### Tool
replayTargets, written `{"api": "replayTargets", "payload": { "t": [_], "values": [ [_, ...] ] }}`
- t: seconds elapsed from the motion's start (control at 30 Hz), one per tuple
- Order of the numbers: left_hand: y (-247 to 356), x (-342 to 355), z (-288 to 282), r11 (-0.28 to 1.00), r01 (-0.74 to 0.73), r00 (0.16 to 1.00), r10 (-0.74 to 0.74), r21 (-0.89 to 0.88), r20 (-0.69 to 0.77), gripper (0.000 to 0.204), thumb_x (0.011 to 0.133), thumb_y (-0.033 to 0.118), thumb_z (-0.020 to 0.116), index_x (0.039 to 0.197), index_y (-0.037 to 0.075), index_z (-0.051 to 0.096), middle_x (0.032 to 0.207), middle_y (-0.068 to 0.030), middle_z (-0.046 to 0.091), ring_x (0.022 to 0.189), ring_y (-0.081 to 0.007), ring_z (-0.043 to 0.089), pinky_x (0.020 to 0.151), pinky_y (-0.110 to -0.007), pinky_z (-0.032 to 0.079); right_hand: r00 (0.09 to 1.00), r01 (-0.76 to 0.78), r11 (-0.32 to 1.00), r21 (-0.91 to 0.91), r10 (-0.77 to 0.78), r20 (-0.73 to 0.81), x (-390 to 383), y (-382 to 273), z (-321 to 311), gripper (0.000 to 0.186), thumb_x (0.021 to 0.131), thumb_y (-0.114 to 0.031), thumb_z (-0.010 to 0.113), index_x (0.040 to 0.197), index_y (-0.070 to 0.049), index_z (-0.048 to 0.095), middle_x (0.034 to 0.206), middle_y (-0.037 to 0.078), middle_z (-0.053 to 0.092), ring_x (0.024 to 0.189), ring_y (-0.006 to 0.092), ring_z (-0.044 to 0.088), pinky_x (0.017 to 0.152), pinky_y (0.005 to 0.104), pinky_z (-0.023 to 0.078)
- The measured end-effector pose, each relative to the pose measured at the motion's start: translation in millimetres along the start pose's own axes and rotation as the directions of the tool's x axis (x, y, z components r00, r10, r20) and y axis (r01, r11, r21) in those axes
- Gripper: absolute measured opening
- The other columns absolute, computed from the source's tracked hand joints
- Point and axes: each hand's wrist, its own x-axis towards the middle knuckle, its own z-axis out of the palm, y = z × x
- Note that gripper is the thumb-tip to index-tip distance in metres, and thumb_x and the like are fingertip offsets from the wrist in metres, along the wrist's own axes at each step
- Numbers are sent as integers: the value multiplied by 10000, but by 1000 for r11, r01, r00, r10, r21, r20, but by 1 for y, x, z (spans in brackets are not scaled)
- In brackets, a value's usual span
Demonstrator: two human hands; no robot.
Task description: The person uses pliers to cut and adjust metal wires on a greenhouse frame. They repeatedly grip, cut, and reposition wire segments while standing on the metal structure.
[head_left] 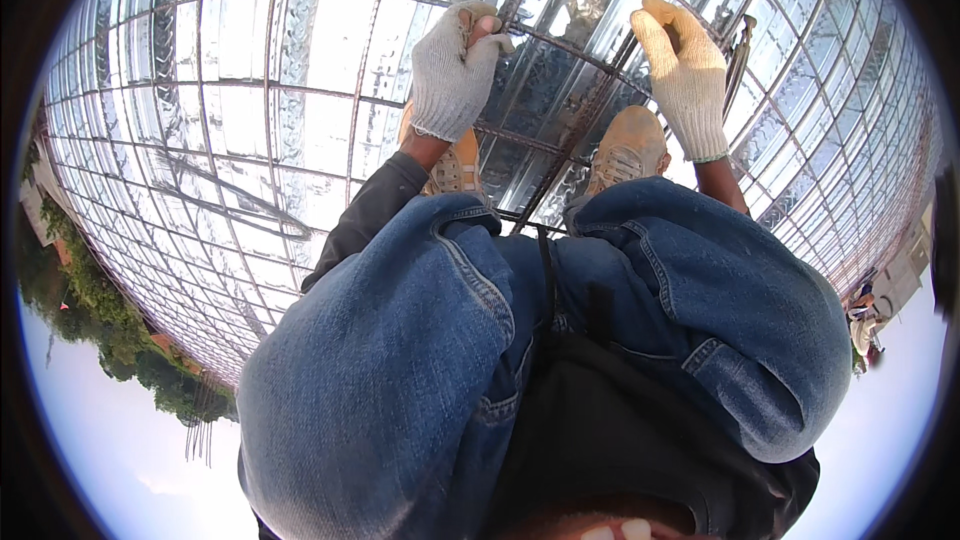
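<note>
My left hand (452,72), in a whitish knitted glove with the thumb tip bare, is closed in a pinch above a bar of the steel rebar mesh (368,50). What it pinches, if anything, is too small to make out. Across from it, my right hand (690,75), gloved in cream knit, has its thumb and forefinger curled together over the mesh. Nothing clear shows between those fingers. Just right of that hand is a dark, slim metal tool (740,58), partly hidden; whether the other fingers touch it I cannot tell.
Shiny corrugated metal decking (545,75) lies under the mesh. My dusty left shoe (455,165) and right shoe (628,145) stand among the bars, close to my hands. Green trees (120,325) show past the left edge; a person (862,325) is far off at right.
</note>
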Motion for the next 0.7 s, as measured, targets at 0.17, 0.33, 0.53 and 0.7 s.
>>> {"api": "replayTargets", "payload": {
  "t": [0.17,0.33,0.53,0.7],
  "values": [
    [-8,0,1,971,54,995,-71,-234,-66,233,1028,74,684,1234,-3,760,1018,-40,817,945,-94,716,869,-271,584,949,-300,839,-455,210,-237,-37,98,-60,745,1042,-553,753,1559,-29,640,1360,238,775,1274,419,750,1105,506,574],
    [-11,-2,2,989,84,992,-95,-122,-84,295,1022,96,690,1290,-8,759,1098,-75,834,1004,-117,734,897,-301,590,892,-433,780,-452,442,-93,-64,113,-53,753,1011,-507,760,1550,-4,607,1274,273,777,1219,450,753,1060,542,576],
    [-9,3,2,999,-51,999,51,-16,-12,252,1072,193,686,1236,26,780,987,-94,811,842,-124,721,786,-316,588,858,-511,830,-221,508,-78,-52,109,-67,512,1034,-369,663,1364,22,683,1068,234,792,943,383,791,878,479,604],
    [-5,0,-1,998,-66,998,66,-2,14,255,1094,190,663,1246,12,764,1023,-104,827,880,-171,770,821,-340,607,868,-486,868,-103,493,60,-36,56,-83,512,1092,-487,715,1258,-4,759,890,47,702,810,168,644,761,403,537]
  ]
}}
